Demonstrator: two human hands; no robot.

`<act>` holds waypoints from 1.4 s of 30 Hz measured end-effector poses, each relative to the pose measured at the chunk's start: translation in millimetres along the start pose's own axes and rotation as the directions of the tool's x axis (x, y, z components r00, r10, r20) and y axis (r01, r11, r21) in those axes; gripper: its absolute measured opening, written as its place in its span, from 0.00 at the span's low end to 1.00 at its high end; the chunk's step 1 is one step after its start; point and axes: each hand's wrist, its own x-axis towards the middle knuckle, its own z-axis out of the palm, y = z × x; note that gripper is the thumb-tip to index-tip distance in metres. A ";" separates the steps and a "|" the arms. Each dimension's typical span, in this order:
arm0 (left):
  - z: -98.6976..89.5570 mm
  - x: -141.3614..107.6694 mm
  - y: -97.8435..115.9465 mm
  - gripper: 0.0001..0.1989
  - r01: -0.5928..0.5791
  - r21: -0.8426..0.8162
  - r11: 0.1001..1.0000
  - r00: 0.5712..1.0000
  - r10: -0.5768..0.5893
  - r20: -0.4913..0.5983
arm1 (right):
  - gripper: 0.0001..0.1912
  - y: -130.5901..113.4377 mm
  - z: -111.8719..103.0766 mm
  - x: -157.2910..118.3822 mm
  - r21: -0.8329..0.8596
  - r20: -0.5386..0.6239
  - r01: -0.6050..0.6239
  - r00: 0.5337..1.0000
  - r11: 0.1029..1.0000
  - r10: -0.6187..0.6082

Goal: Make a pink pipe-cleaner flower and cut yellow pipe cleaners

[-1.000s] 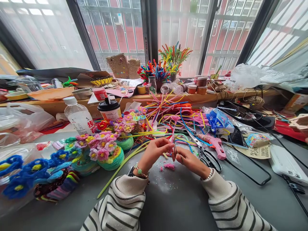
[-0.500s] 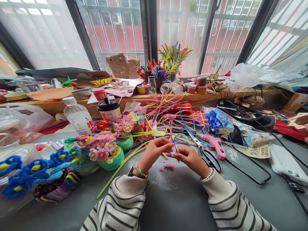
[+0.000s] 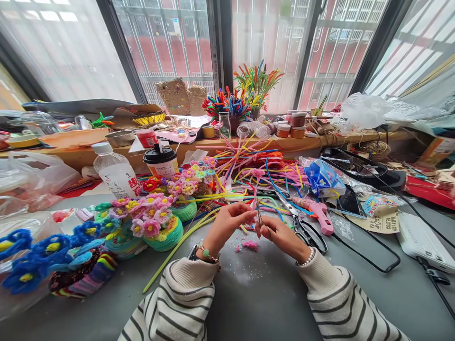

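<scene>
Fingers bent in a pinch, my left hand point(image 3: 231, 222) is beside a thin stem point(image 3: 256, 201) with a pink fuzzy flower point(image 3: 257, 174) at its top. My right hand point(image 3: 277, 234) is closed round the lower part of the stem, where thin strands cross. Whether my left fingertips touch the stem is too small to tell. Pink fluff point(image 3: 250, 245) and glitter lie on the grey table point(image 3: 249, 303) just below the hands.
Black-handled scissors point(image 3: 302, 232) and a pink glue gun point(image 3: 320, 215) lie to the right. Pipe cleaners point(image 3: 245, 163) are heaped behind the hands. Pink flowers point(image 3: 152, 213), a bottle point(image 3: 115, 173) and a lidded cup point(image 3: 160, 163) stand left; a white power bank point(image 3: 426, 241) is far right.
The flower has shifted slightly right and its stem stands more upright. My right hand has turned a little, with its fingers now wrapped lower. A person's fingers at the far right edge are gone.
</scene>
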 end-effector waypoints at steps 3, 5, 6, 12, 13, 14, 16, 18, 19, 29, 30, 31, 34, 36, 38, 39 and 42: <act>0.6 -0.6 1.5 0.10 -0.012 -0.003 1.000 1.000 0.012 0.024 | 0.30 -1.9 -1.3 -0.3 0.011 0.034 -0.015 0.999 1.000 0.014; 0.9 -1.0 2.6 0.10 -0.019 -0.001 1.000 0.999 0.019 0.035 | 0.29 -2.0 -1.8 -0.1 0.000 0.037 -0.031 0.999 1.000 0.031; 1.0 -1.3 3.1 0.10 -0.021 0.002 1.000 0.999 0.021 0.045 | 0.29 -1.8 -1.8 0.0 -0.008 0.034 -0.036 0.999 0.999 0.036; 0.7 -2.4 4.1 0.10 -0.017 -0.004 1.000 0.997 0.017 0.070 | 0.27 -0.5 0.0 0.4 -0.024 -0.016 -0.015 1.000 1.000 0.014; 0.6 -2.4 3.6 0.10 -0.015 -0.005 1.000 0.998 0.015 0.066 | 0.27 -0.2 0.2 0.5 -0.021 -0.018 -0.011 1.000 1.000 0.011; 0.4 -2.3 2.9 0.10 -0.015 -0.005 1.000 0.998 0.015 0.066 | 0.27 0.2 0.3 0.7 -0.019 -0.016 -0.007 1.000 1.000 0.006; 0.1 -2.0 1.5 0.09 -0.024 -0.004 1.000 0.996 0.024 0.087 | 0.29 1.0 -0.1 1.1 -0.019 -0.012 0.004 1.000 1.000 -0.004; 0.1 -1.9 0.6 0.09 -0.033 -0.013 0.999 0.993 0.034 0.116 | 0.30 1.8 -0.8 1.5 -0.024 -0.012 0.014 1.000 1.000 -0.014; 0.2 -1.9 0.5 0.09 -0.036 -0.020 0.999 0.991 0.038 0.128 | 0.30 2.2 -1.1 1.5 -0.027 -0.016 0.016 1.000 1.000 -0.016; 0.2 -1.2 0.0 0.11 -0.021 -0.002 1.000 0.995 0.021 0.098 | 0.24 2.7 3.8 0.9 -0.050 -0.133 -0.020 0.991 0.999 0.014; 0.3 -0.9 -0.7 0.11 -0.020 -0.004 1.000 0.996 0.020 0.089 | 0.24 2.6 4.7 1.0 -0.058 -0.139 -0.021 0.990 0.998 0.012; 0.3 -0.5 -1.4 0.11 -0.021 -0.004 1.000 0.997 0.022 0.080 | 0.24 2.6 5.6 1.1 -0.065 -0.143 -0.019 0.990 0.998 0.010; 0.6 0.0 -2.2 0.11 -0.030 0.005 1.000 0.997 0.030 0.069 | 0.25 3.2 7.7 1.4 -0.040 -0.136 -0.008 0.991 0.999 0.002; 1.1 -0.2 -1.5 0.11 -0.030 0.000 1.000 0.996 0.030 0.084 | 0.27 3.9 8.4 1.1 0.010 -0.114 0.009 0.993 1.000 -0.008; 2.0 -0.8 -0.1 0.11 -0.014 -0.009 1.000 0.993 0.015 0.115 | 0.28 4.5 8.4 0.4 0.068 -0.080 0.029 0.996 0.997 -0.024; 2.5 -1.2 0.5 0.11 -0.008 -0.011 1.000 0.991 0.010 0.133 | 0.28 4.6 8.2 0.0 0.094 -0.064 0.035 0.998 0.995 -0.029; 3.2 -1.9 1.0 0.11 -0.007 -0.003 1.000 0.985 0.008 0.175 | 0.27 4.8 7.1 -0.9 0.121 -0.042 0.029 0.999 0.992 -0.024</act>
